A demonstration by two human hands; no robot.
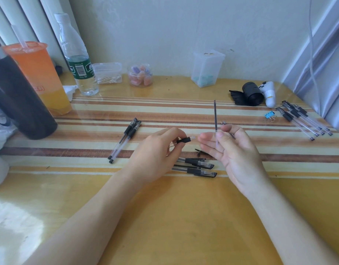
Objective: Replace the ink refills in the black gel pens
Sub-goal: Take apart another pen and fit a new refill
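Hands meet above the middle of the yellow striped wooden table (165,217). The left hand (155,155) is closed around a clear plastic pen barrel with a black rubber grip (184,140), its open end pointing right. The right hand (233,150) pinches a thin dark ink refill (215,119) upright between thumb and fingers. Two capped black gel pens (197,167) lie on the table just below the hands. Another pair of pens (124,139) rests toward the left edge, and a bundle of pens (302,119) lies near the right edge beside a blue binder clip (269,115).
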